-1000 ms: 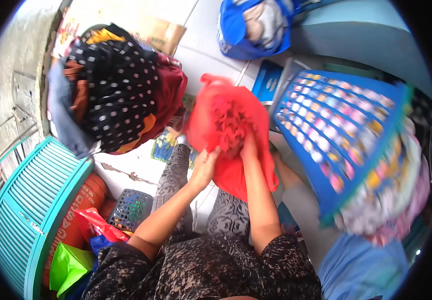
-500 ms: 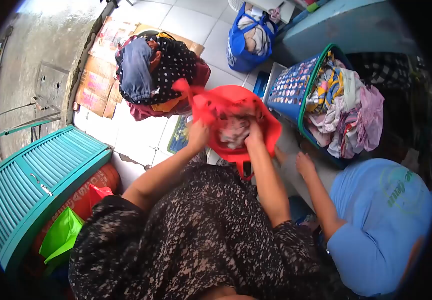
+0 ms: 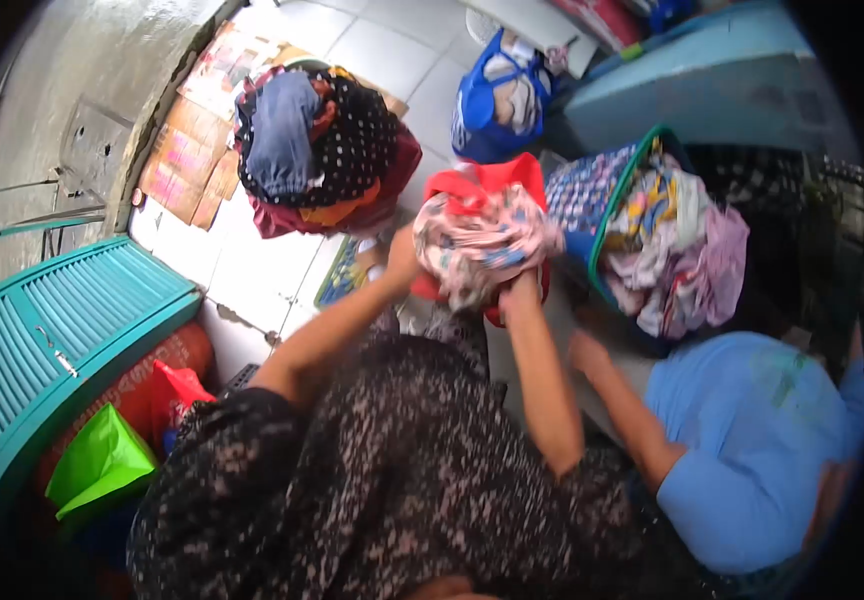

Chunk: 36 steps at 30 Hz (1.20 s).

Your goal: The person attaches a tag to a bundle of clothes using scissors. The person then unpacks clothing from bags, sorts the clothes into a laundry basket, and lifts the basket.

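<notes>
A bundle of pink patterned cloth [image 3: 477, 245] shows at the mouth of a red fabric bag [image 3: 522, 180], in front of my body. At the bundle's left side is my left hand [image 3: 407, 258], its fingers partly hidden by the cloth and the bag. From below, my right hand [image 3: 523, 292] grips the cloth's lower right side, fingers tucked beneath it. Both hands are slightly blurred. Parts of the bag's red wall appear behind and below the bundle.
A heaped pile of dark clothes [image 3: 352, 145] stands at left, beside flattened cardboard [image 3: 177, 150]. At right is a blue basket [image 3: 582, 190] full of clothes. Behind is a blue bag [image 3: 472, 120]. A co-worker in a blue shirt [image 3: 742, 440] sits close on my right.
The pink patterned cloth has risen from inside the red bag to its mouth, with my right hand lifting it. My left hand has shifted slightly right. The co-worker's arm has moved slightly left.
</notes>
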Each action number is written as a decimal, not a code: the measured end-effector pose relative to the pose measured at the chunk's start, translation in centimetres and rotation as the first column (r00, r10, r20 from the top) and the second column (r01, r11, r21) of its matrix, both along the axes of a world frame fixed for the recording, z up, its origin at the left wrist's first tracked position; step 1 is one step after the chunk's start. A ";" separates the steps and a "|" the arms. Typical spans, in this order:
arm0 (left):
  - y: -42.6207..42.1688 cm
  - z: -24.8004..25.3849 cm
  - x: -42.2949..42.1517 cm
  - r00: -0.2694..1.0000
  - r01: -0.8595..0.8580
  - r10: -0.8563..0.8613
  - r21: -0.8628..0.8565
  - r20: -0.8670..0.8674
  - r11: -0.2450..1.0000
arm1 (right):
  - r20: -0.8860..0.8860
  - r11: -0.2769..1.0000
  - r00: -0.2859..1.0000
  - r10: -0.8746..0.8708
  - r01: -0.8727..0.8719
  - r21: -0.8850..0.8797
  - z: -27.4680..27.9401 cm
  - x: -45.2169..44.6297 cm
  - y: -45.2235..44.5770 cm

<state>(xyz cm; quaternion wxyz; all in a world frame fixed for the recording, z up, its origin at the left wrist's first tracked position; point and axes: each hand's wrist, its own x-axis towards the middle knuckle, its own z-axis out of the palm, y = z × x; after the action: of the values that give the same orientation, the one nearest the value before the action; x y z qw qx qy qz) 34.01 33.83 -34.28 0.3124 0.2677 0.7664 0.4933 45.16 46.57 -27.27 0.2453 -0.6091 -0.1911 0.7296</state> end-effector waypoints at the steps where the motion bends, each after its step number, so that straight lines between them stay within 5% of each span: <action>1: 0.9 4.6 -0.7 0.997 -0.071 0.071 -0.018 -0.003 0.997 | -0.124 0.983 0.978 0.166 -0.154 0.105 -0.3 1.5 0.0; 3: 0.6 7.6 0.4 0.994 -0.108 0.108 0.006 -0.028 0.994 | -0.240 0.905 0.873 0.425 -0.404 0.133 1.4 6.0 1.1; 4: 0.9 4.6 0.8 0.990 -0.142 0.140 -0.302 -0.027 0.943 | -0.189 0.949 0.930 0.315 -0.311 0.053 1.5 5.2 0.7; 6: 0.9 -3.3 1.1 0.990 -0.063 -0.002 -0.451 -0.141 0.890 | -0.099 0.998 0.993 0.070 -0.070 -0.002 1.4 1.1 1.2; 7: 2.1 -0.9 0.5 0.983 -0.152 0.182 -0.450 0.024 0.880 | -0.052 0.998 0.996 0.070 -0.070 0.006 1.8 0.4 1.3; 8: 2.3 -1.8 1.1 0.966 -0.186 0.163 -0.103 -0.200 0.977 | -0.004 0.997 0.998 0.070 -0.070 0.012 2.2 -0.2 1.3; 9: 2.4 1.1 0.0 0.975 -0.171 0.155 -0.097 -0.158 0.980 | 0.044 0.997 0.997 0.071 -0.071 0.018 2.7 -0.8 1.4; 10: 2.2 4.4 0.5 0.984 -0.169 0.162 -0.106 -0.069 0.980 | -0.040 0.982 0.994 0.105 -0.110 -0.153 6.8 0.4 2.1; 11: 1.5 1.0 1.1 0.978 -0.173 0.164 -0.058 -0.132 0.983 | -0.215 0.967 0.943 0.255 -0.248 0.058 3.3 2.6 3.8; 12: -0.1 -2.9 2.2 0.988 -0.099 0.063 -0.266 -0.143 0.959 | -0.244 0.944 0.916 0.318 -0.281 0.176 4.6 0.9 3.7; 14: 0.2 -4.4 2.2 0.999 -0.037 0.048 -0.394 0.018 0.918 | -0.199 1.000 0.980 -0.019 0.018 -0.009 2.4 -0.6 4.6; 15: 1.0 -4.6 1.9 0.989 -0.083 0.134 -0.497 0.069 0.864 | -0.200 0.996 0.979 0.036 -0.019 0.089 2.7 -1.5 4.6; 17: 0.1 -6.1 1.7 0.991 -0.131 0.117 -0.396 -0.059 0.909 | -0.194 0.993 0.974 0.117 -0.110 0.045 5.5 -1.0 4.0; 19: -0.4 -9.8 0.7 0.968 -0.206 0.237 -0.279 0.082 0.938 | -0.256 0.981 0.948 0.189 -0.173 0.087 7.2 0.2 4.5; 20: -0.2 -13.8 1.1 0.969 -0.219 0.245 -0.451 -0.001 0.865 | -0.417 0.959 0.864 0.283 -0.261 0.111 7.8 1.1 5.0; 22: 0.3 -6.7 -0.8 0.970 -0.141 0.212 -0.430 0.123 0.892 | -0.197 0.911 0.937 0.290 -0.207 0.356 10.3 3.0 5.3; 23: 1.5 -3.1 -1.4 0.962 -0.217 0.268 -0.451 0.051 0.866 | -0.222 0.899 0.937 0.269 -0.162 0.407 11.2 3.2 6.0; 28: 4.1 -1.6 -3.1 0.998 -0.056 0.025 -0.536 -0.064 0.842 | -0.277 0.804 0.925 0.260 -0.048 0.592 16.1 3.5 8.0; 32: 4.9 -2.9 -4.2 0.972 -0.075 -0.020 -0.387 -0.236 0.919 | -0.285 0.739 0.913 0.291 -0.025 0.673 17.8 3.4 9.6; 35: 7.8 -1.5 -5.9 0.972 0.053 -0.156 -0.484 -0.175 0.874 | -0.292 0.691 0.892 0.347 -0.033 0.722 18.6 3.1 10.7; 36: 8.7 -1.3 -6.9 0.981 0.061 -0.128 -0.400 -0.143 0.915 | -0.288 0.666 0.867 0.406 -0.065 0.743 18.9 2.7 10.8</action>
<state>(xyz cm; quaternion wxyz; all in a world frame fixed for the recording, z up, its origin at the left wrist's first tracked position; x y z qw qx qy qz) 27.11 42.52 -35.56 0.3184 0.2763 0.8594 0.2895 47.90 57.40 -8.36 0.3976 -0.2585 -0.4779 0.7394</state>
